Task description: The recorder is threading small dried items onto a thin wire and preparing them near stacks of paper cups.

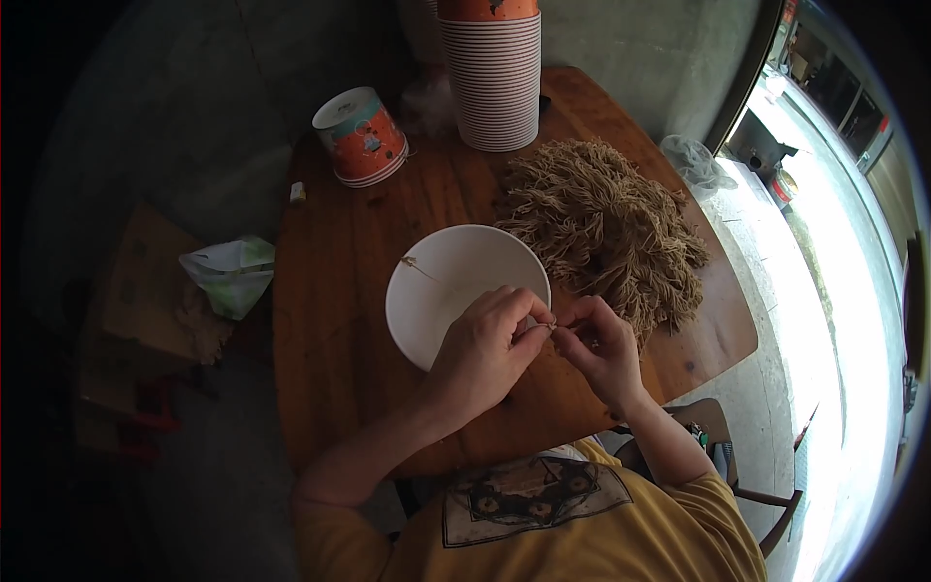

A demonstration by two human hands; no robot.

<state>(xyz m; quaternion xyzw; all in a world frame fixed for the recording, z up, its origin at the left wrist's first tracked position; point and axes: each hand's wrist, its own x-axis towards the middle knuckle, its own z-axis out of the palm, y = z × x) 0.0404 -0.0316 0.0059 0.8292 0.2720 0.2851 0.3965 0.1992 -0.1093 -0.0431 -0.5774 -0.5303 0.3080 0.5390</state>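
My left hand and my right hand meet just off the right rim of a white bowl. Both are closed in a pinch, fingertips almost touching, on a thin tan strand; most of it is hidden by the fingers. Beyond my right hand lies a big tangled heap of tan, cord-like strands. One short tan piece clings to the inside left wall of the bowl, its thin tail pointing down. The lower right part of the bowl is covered by my left hand.
A tall stack of paper tubs stands at the wooden table's back edge. Left of it sits a shorter upside-down stack of orange tubs. A cardboard box and a plastic bag are off to the left; a chair stands right.
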